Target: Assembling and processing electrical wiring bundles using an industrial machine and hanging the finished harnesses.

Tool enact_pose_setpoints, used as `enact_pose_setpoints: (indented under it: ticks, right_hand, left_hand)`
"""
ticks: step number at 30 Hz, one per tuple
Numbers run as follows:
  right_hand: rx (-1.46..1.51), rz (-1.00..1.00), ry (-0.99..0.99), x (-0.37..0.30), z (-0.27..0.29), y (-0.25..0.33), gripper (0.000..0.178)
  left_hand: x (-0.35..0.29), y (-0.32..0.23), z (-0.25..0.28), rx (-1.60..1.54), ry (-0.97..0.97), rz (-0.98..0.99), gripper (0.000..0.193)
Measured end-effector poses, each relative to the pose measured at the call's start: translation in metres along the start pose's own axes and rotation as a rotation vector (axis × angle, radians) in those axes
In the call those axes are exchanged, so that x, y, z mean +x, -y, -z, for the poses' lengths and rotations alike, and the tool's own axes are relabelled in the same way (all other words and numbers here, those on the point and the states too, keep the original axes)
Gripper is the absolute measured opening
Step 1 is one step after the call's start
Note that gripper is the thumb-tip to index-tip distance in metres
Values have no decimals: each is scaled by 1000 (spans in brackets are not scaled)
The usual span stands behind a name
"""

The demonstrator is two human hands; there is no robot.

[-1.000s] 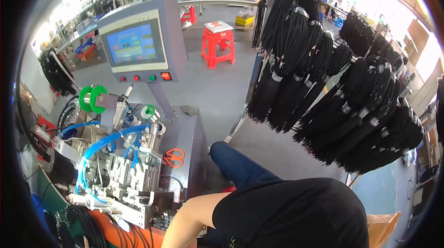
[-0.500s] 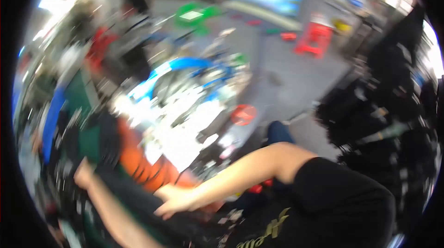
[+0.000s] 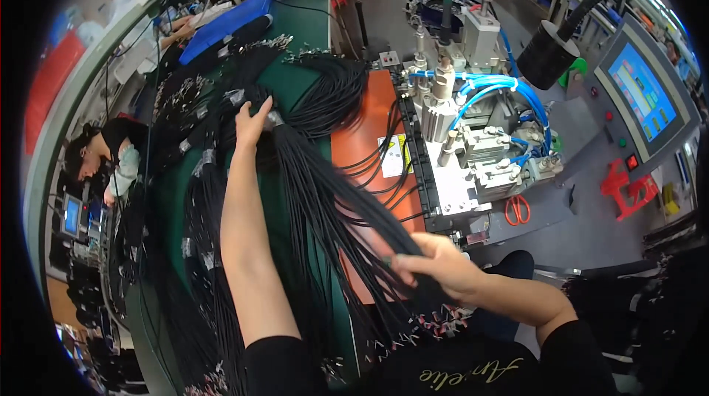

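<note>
A long bundle of black cables (image 3: 332,182) stretches from upper left to lower right over a dark green table and an orange-red mat. At its far end, beside a clear-taped band (image 3: 275,118), my left hand (image 3: 252,124) is closed round the bundle; some of its fingers are hidden. Nearer to me, my right hand (image 3: 443,267) grips the same bundle, thumb on top. Small pale and red ends (image 3: 443,321) hang from the cables' near end, close to my body.
More black cable bundles (image 3: 203,197) cover the green table (image 3: 295,78). On the right stand a metal machine (image 3: 473,145) with blue tubes, a touch screen (image 3: 642,93) and orange-handled scissors (image 3: 517,210). A blue tray (image 3: 225,27) lies far left, near a co-worker (image 3: 122,141).
The view has swung round and steadied from a heavy blur. My hands now sit farther apart along the cable bundle, with the machine on the right.
</note>
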State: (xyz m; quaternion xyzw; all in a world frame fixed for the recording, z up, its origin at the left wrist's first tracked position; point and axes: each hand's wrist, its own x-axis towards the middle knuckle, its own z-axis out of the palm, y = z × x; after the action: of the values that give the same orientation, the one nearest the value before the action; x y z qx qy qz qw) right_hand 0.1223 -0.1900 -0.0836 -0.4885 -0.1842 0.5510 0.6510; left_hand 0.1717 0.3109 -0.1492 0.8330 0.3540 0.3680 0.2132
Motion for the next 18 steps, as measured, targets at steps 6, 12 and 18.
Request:
enact_pose_setpoints:
  ticks: [6, 12, 18]
  right_hand:
    - [134, 4, -64, -12, 2, -13, 16]
    - [235, -10, -9, -3, 17, -24, 12]
    - [264, 63, -18, -4, 12, -36, 10]
  left_hand:
    - [-190, 15, 129, -182, 515, 271, 20]
    - [-266, 13, 238, 490, 444, -364, 7]
    - [-289, -99, 176, 112, 373, -549, 21]
